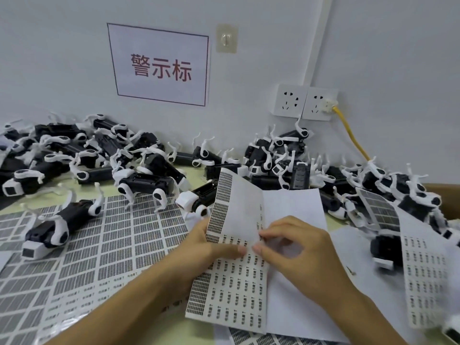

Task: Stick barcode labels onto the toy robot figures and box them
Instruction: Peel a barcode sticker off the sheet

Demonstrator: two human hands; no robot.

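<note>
The fingers (267, 236) of the right hand (298, 252) are curled, thumb and forefinger pinching at a small label on the white paper label sheet (236, 277) near its middle fold; whether a label has come free between them cannot be told. The left hand (211, 247) grips the same sheet from its left edge, thumb lying across the printed face and the other fingers hidden behind the paper. The sheet is bent, its upper half standing up off the desk (196, 174) and its lower half sloping toward the person, with rows of small barcode labels printed on it and a dense column of barcodes down its left margin.

Under and left of the hands lie large flat sheets of barcode labels (104, 247), covering the pale green desk. One black-and-white toy robot dog (53, 227) lies on its side on these sheets. Another curled label sheet (408, 250) lies to the right. Behind, along the wall, sit heaps of black-and-white toy robot figures (82, 150), and a further heap (348, 178) to the right.

On the wall hang a white sign with red characters (160, 66), a clear adhesive hook (226, 39), and two white power sockets (305, 102) with a yellow cable (351, 135) plugged in.
</note>
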